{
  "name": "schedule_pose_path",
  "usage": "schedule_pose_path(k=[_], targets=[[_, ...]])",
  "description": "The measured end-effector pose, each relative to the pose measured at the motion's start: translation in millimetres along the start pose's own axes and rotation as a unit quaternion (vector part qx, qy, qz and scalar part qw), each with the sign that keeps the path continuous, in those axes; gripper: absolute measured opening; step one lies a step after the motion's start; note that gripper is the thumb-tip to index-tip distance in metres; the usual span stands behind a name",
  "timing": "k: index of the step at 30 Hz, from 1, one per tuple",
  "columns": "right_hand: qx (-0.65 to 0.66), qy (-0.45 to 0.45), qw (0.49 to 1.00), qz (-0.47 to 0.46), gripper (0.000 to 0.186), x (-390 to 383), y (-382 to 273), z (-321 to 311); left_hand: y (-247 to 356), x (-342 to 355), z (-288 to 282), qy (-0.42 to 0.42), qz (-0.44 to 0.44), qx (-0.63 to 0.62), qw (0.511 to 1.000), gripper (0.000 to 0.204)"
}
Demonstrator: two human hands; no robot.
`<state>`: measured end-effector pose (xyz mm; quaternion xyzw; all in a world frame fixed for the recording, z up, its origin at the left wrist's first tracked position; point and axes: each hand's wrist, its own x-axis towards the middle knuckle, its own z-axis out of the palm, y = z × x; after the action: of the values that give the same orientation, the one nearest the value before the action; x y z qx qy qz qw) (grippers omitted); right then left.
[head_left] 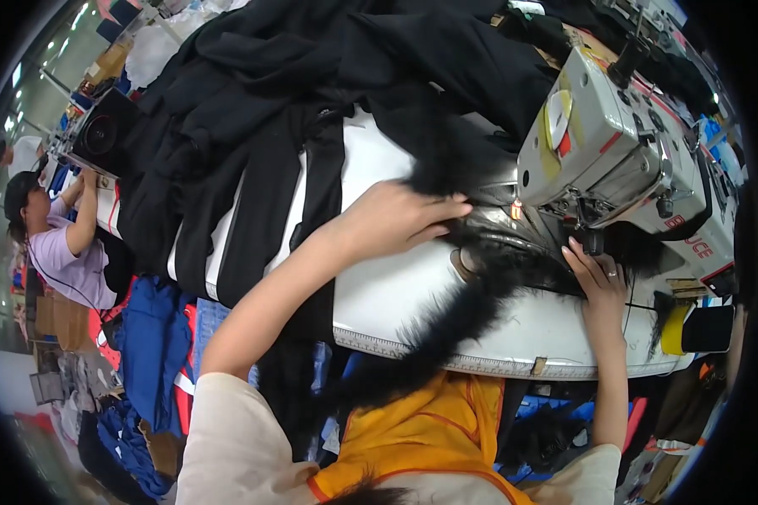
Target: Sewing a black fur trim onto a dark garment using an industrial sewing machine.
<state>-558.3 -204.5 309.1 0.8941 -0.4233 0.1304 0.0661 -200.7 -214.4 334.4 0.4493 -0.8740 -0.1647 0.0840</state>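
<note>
Head view, looking down on a white sewing table (396, 295) heaped with black garments (312, 76) toward 11 and 12 o'clock. Left hand (400, 220) at centre, palm down, fingers (446, 209) spread flat and pressing on the black fur trim (472, 307) — no grasp, just holding it against the table. Right hand (600, 278) at 3 o'clock, fingers close together and nearly straight, tips resting on the same trim just in front of the presser foot (592, 240). Trim itself running from under the needle area down toward 6 o'clock, over the table's ruled front edge and onto an orange cloth (421, 438) in the lap. White industrial sewing machine (615, 143) at 2 o'clock. Off at 9 o'clock, another person in a lilac shirt (76, 265) — seated at a separate table.
</note>
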Motion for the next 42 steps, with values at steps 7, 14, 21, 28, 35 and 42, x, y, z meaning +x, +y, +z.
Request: schedule_pose_path(k=[7,14,21,28,35,42], targets=[[0.036,-0.093,0.993,-0.056,0.063,40.4,-32.0,-38.9,-116.0,-112.0,-33.5,0.164,-0.263,0.168,0.936,0.056],[0.161,-0.101,0.978,-0.089,0.054,69.8,-37.4,-22.0,-174.3,-51.3,-249.1,0.443,0.019,0.272,0.854,0.039],[0.078,-0.028,0.996,-0.019,0.059,45.6,-35.8,-1.6,-13.6,17.8,-91.6,0.190,0.152,0.302,0.922,0.006],[0.043,0.055,0.992,-0.102,0.043,50.4,-43.4,1.0,48.8,25.5,73.7,0.252,0.063,0.039,0.965,0.046],[0.006,0.127,0.983,-0.131,0.050,50.0,-36.0,19.6,80.8,30.5,47.4,0.238,-0.079,-0.018,0.968,0.025],[0.039,0.030,0.995,-0.083,0.049,53.4,-27.2,25.8,68.1,10.3,39.1,0.153,-0.093,0.155,0.972,0.022]])
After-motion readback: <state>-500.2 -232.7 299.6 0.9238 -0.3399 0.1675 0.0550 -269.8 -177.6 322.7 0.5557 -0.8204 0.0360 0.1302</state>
